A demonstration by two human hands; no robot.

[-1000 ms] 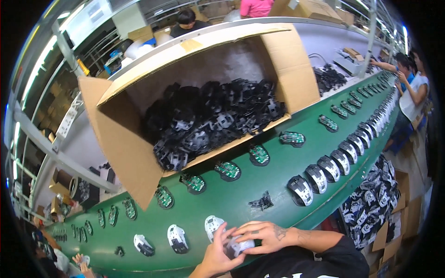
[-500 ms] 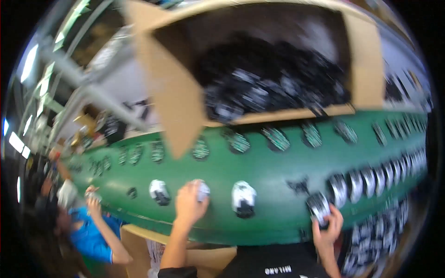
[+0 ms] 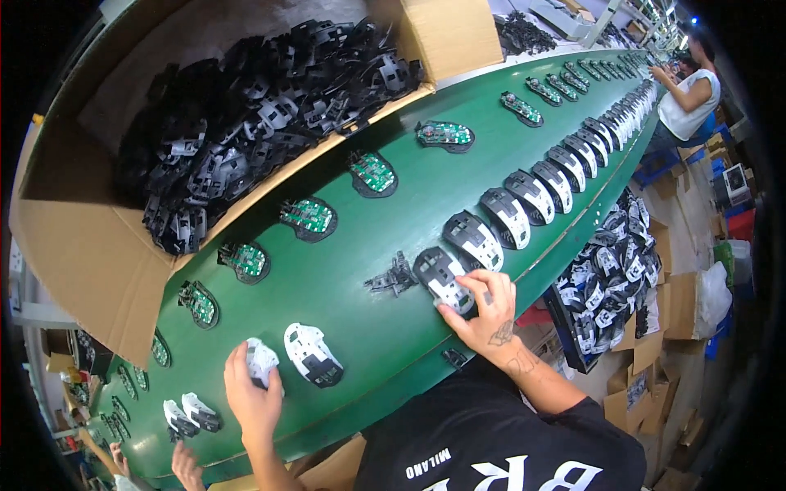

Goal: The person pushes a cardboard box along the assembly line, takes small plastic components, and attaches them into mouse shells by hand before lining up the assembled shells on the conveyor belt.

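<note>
My left hand (image 3: pixel 252 385) is closed around a small white mouse shell (image 3: pixel 263 360) on the green belt (image 3: pixel 352 290). Just right of it lies another white-and-black mouse shell (image 3: pixel 313 355), untouched. The thumb and fingers of my right hand (image 3: pixel 489 313) grip the near edge of a grey-and-white mouse shell (image 3: pixel 444 280) at the front of a long row. Beside that shell, on its left, is a loose black plastic part (image 3: pixel 392 275). My palm hides part of what the left hand holds.
An open cardboard box (image 3: pixel 90 233) of black plastic parts stands along the far side. Mouse bases with green circuit boards (image 3: pixel 309 216) line the belt. Another person's hand (image 3: pixel 187 466) is near two white shells (image 3: pixel 191 413) at left. A tray of shells (image 3: pixel 602 278) sits beyond the near edge.
The view has swung and tilted, bringing more of the right side in. Both hands still hold their shells. Two shells stand together at left, where one stood before.
</note>
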